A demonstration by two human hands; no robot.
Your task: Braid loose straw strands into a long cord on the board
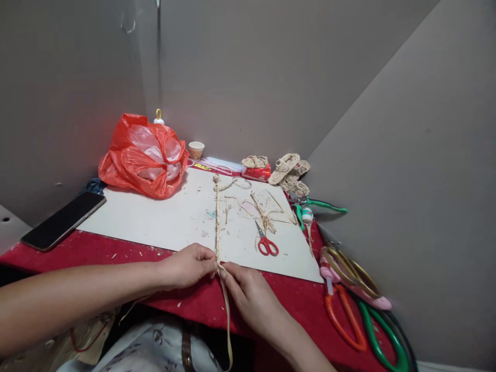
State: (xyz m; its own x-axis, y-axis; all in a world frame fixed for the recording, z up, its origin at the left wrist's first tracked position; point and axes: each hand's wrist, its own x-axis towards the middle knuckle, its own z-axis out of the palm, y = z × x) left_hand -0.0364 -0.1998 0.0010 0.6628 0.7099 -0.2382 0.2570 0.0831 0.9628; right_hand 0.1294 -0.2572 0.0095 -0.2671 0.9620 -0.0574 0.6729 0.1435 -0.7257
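A long, thin straw braid (217,222) runs across the white board (155,219) from its far part down to the near edge. My left hand (194,264) pinches the near end of the braid from the left. From the right, my right hand (242,284) is closed on the same end, its thumb and fingers at the strands. One loose flat strand (228,320) hangs from there over the table edge toward my lap. Red-handled scissors (266,244) lie on the board right of the braid, beside a bundle of straw strips (266,219).
A red plastic bag (145,160) and a phone (64,221) are on the left. At the back stand a paper cup (196,150) and a red box (256,172); woven straw slippers (289,173) lie nearby. Green-handled pliers (325,205) and large shears (351,315) line the right edge.
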